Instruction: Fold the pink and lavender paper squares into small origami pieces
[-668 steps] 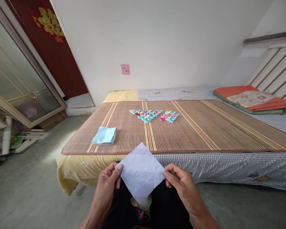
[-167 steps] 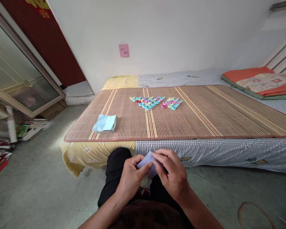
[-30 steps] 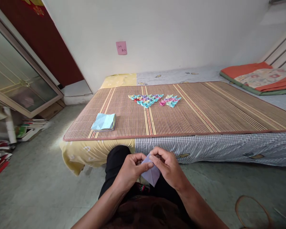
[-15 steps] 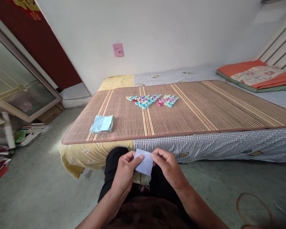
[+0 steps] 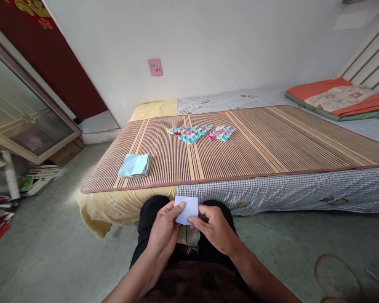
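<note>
A small pale lavender square of folded paper (image 5: 189,207) is held over my lap, just in front of the bed edge. My left hand (image 5: 164,224) pinches its left side, thumb on top and fingers beneath. On the lower right corner my right hand (image 5: 215,226) presses its thumb, with the other fingers curled behind the sheet. A stack of light blue paper (image 5: 134,165) lies on the mat's near left. Farther back stand two groups of small folded paper pieces in several colours, a larger group (image 5: 190,134) and a smaller one (image 5: 221,133).
A striped bamboo mat (image 5: 240,155) covers much of the bed. Folded orange and floral bedding (image 5: 337,99) rests at the far right. A pink note (image 5: 155,67) is on the wall. Books (image 5: 41,176) lie at the left; a brown loop (image 5: 337,257) is on the floor at right.
The paper has turned from a tilted position to nearly square with me. My right hand has shifted from its upper right corner down to the lower right corner.
</note>
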